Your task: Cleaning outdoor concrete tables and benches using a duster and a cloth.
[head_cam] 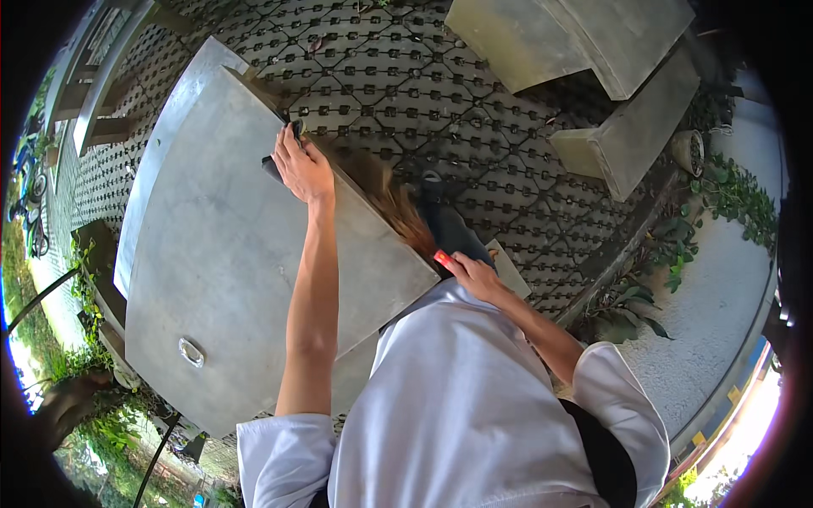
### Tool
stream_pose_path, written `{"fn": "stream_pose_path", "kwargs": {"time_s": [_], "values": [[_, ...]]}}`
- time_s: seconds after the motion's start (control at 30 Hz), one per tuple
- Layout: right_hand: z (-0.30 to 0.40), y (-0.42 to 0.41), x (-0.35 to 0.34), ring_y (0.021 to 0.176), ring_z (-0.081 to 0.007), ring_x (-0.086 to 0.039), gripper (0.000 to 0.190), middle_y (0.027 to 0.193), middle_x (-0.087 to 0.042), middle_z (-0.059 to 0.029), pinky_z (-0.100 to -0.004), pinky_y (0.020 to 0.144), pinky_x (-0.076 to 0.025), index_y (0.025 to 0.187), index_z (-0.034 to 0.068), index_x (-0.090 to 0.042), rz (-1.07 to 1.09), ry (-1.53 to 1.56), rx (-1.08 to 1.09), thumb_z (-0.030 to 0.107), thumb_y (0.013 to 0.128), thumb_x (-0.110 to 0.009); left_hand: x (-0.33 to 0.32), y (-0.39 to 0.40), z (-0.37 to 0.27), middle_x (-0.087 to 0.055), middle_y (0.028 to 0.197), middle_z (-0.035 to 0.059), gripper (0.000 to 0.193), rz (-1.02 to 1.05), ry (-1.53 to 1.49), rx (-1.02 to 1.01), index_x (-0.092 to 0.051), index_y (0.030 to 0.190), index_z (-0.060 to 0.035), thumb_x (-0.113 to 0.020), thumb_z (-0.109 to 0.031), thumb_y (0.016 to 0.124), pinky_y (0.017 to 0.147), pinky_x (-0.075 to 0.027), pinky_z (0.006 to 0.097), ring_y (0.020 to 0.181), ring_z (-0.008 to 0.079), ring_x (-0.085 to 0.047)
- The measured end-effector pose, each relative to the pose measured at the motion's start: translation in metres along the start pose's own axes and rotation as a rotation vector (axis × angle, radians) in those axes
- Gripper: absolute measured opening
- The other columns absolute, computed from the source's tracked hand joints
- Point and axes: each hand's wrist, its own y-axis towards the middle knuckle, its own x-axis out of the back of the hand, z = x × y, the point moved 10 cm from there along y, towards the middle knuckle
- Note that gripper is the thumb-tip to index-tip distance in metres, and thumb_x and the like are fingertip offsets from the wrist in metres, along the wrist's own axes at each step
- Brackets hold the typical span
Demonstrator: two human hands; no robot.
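Note:
A grey concrete-like table (pixel 209 241) spreads out before me, to my left. My left hand (pixel 303 166) is over its edge with the fingers around a small black object (pixel 273 169), which the hand partly covers, so its kind cannot be told. My right hand (pixel 475 274) sits low beside the table's near corner, gripping the red handle (pixel 441 256) of a brown duster or brush. The duster's long, soft-looking fibres (pixel 406 222) run along the outside of the table edge and are blurred. Where they end is unclear.
An oval clear or shiny object (pixel 190 352) lies on the tabletop. Concrete benches (pixel 641 127) stand at upper right, and a slatted bench (pixel 114 82) at upper left. Perforated paving (pixel 381 82) covers the ground. A planter pot (pixel 689 153) and leafy plants (pixel 635 311) line the right.

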Motion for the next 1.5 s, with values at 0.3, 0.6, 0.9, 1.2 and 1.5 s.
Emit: {"fn": "stream_pose_path", "kwargs": {"time_s": [0.3, 0.6, 0.9, 1.2, 1.5], "values": [[0.039, 0.176, -0.035, 0.081, -0.0441, -0.056, 0.039, 0.082, -0.059, -0.0237, -0.0474, 0.063, -0.042, 0.098, 0.004, -0.051, 0.067, 0.132, 0.179, 0.041, 0.093, -0.041, -0.009, 0.018, 0.005, -0.056, 0.115, 0.0128, 0.032, 0.088, 0.025, -0.059, -0.053, 0.116, -0.0043, -0.048, -0.007, 0.084, 0.094, -0.039, 0.0393, 0.111, 0.0313, -0.049], [0.079, 0.308, -0.115, 0.079, -0.0397, -0.06, 0.042, 0.086, -0.061, -0.0199, -0.0453, 0.062, -0.045, 0.109, 0.006, -0.047, -0.056, 0.077, 0.442, 0.044, 0.095, -0.036, -0.014, 0.039, 0.019, -0.058, 0.112, 0.0152, 0.032, 0.077, 0.201, 0.008, -0.057, 0.11, -0.0008, -0.045, -0.004, 0.081, 0.092, -0.04, 0.0402, 0.107, 0.0325, -0.053], [-0.063, 0.259, -0.182, 0.092, -0.0451, -0.057, 0.068, 0.094, -0.059, -0.031, -0.0534, 0.071, -0.046, 0.115, 0.002, -0.051, 0.094, 0.054, -0.298, 0.058, 0.091, -0.02, -0.006, 0.042, 0.024, -0.061, 0.107, 0.016, 0.032, 0.019, 0.154, 0.026, -0.058, 0.106, 0.0029, -0.043, -0.002, 0.078, 0.091, -0.042, 0.041, 0.103, 0.0331, -0.056], [0.112, 0.357, -0.159, 0.087, -0.0439, -0.06, 0.061, 0.092, -0.062, -0.0251, -0.0521, 0.072, -0.048, 0.106, 0.009, -0.058, 0.192, -0.022, -0.081, 0.054, 0.092, -0.021, -0.002, 0.034, 0.028, -0.06, 0.108, 0.0162, 0.029, 0.014, 0.166, -0.006, -0.058, 0.108, 0.0035, -0.043, -0.011, 0.087, 0.088, -0.043, 0.039, 0.099, 0.0323, -0.057], [-0.104, 0.261, -0.21, 0.097, -0.0398, -0.059, 0.064, 0.102, -0.062, -0.0206, -0.0494, 0.079, -0.047, 0.121, 0.012, -0.048, 0.367, -0.171, -0.218, 0.06, 0.089, -0.02, -0.011, 0.042, 0.022, -0.061, 0.107, 0.0153, 0.029, 0.028, 0.147, -0.013, -0.059, 0.107, 0.0028, -0.044, -0.006, 0.084, 0.088, -0.043, 0.0381, 0.1, 0.0308, -0.057]]}}
